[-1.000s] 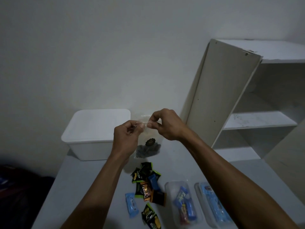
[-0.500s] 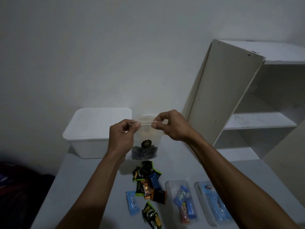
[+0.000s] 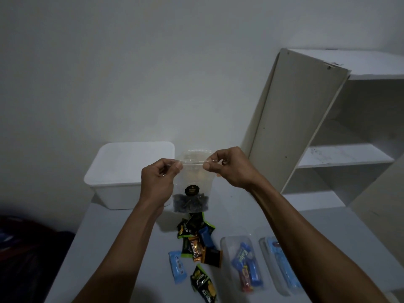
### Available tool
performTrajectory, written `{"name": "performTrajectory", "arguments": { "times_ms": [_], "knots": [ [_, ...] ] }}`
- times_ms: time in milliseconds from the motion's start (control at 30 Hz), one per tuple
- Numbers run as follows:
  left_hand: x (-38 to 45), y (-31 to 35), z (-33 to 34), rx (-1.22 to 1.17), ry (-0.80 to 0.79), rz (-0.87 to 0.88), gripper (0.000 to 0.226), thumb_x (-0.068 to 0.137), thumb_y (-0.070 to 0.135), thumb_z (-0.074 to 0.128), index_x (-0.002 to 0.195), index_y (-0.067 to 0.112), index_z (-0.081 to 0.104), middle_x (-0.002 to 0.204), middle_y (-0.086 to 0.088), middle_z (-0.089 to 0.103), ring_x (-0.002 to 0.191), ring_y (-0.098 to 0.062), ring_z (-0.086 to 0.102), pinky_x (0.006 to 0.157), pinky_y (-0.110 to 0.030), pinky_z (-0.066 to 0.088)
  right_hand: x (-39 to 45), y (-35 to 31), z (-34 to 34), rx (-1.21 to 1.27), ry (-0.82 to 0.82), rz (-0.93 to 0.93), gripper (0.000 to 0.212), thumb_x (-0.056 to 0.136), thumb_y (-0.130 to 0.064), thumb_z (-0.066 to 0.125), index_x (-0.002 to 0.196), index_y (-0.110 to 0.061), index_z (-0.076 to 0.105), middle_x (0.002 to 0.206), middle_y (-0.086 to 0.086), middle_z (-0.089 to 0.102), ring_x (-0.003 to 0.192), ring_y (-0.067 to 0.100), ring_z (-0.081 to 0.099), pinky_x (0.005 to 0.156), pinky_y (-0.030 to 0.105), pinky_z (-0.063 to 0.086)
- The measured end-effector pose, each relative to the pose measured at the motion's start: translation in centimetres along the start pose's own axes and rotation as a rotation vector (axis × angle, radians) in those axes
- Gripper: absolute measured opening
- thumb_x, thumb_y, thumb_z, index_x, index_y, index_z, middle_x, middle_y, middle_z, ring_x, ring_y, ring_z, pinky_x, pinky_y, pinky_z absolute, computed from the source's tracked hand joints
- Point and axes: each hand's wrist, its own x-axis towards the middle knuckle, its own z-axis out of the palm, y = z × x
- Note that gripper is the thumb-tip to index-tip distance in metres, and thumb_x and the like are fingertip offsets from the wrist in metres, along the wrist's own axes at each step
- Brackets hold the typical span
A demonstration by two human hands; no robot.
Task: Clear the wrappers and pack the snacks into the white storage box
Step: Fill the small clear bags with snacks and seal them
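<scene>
Snacks in a clear pouch (image 3: 192, 182) hang upright above the table (image 3: 113, 241), long axis vertical, mouth up and dark contents at the bottom. The left hand (image 3: 158, 182) pinches the top strip's left end, the right hand (image 3: 229, 167) its right end, strip level between them. Behind stands the white box (image 3: 129, 169), at the table's far left corner. Loose wrapped snacks (image 3: 196, 243) lie mid-table; two clear trays (image 3: 258, 261) of bars sit toward the right edge.
</scene>
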Motion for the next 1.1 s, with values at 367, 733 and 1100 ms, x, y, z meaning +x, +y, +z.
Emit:
{"name": "performTrajectory", "arguments": {
  "times_ms": [367,733,1100],
  "knots": [
    [-0.1,0.8,0.4,-0.040,0.010,-0.021,0.004,0.088,0.009,0.068,0.088,0.005,0.071,0.077,-0.001,0.071,0.065,0.005,0.063,0.061,-0.007,0.046,-0.6,0.6,-0.1,0.254,0.108,0.081,0.015,0.081,-0.026,0.079,0.079,-0.011,0.076,0.083,-0.004,0.076,0.082,0.004,0.069,0.083,0.034,0.055],
    [0.2,1.0,1.0,-0.143,0.033,-0.128,0.005,0.088,0.018,0.069,0.083,0.018,0.072,0.078,0.005,0.074,0.073,-0.003,0.067,0.076,-0.030,0.050,-1.4,1.3,-0.1,0.422,0.259,0.084,0.025,0.090,-0.032,0.069,0.078,-0.011,0.074,0.084,0.002,0.076,0.085,0.010,0.069,0.083,0.039,0.056],
    [0.0,0.8,1.6,-0.108,-0.016,-0.098,0.004,0.089,0.017,0.068,0.086,0.015,0.071,0.082,-0.001,0.072,0.072,0.001,0.067,0.066,-0.012,0.049,-0.9,1.5,1.5,0.339,0.298,0.052,0.019,0.087,-0.028,0.074,0.071,-0.018,0.072,0.073,-0.005,0.073,0.072,0.002,0.065,0.076,0.025,0.053]
  ]
}}
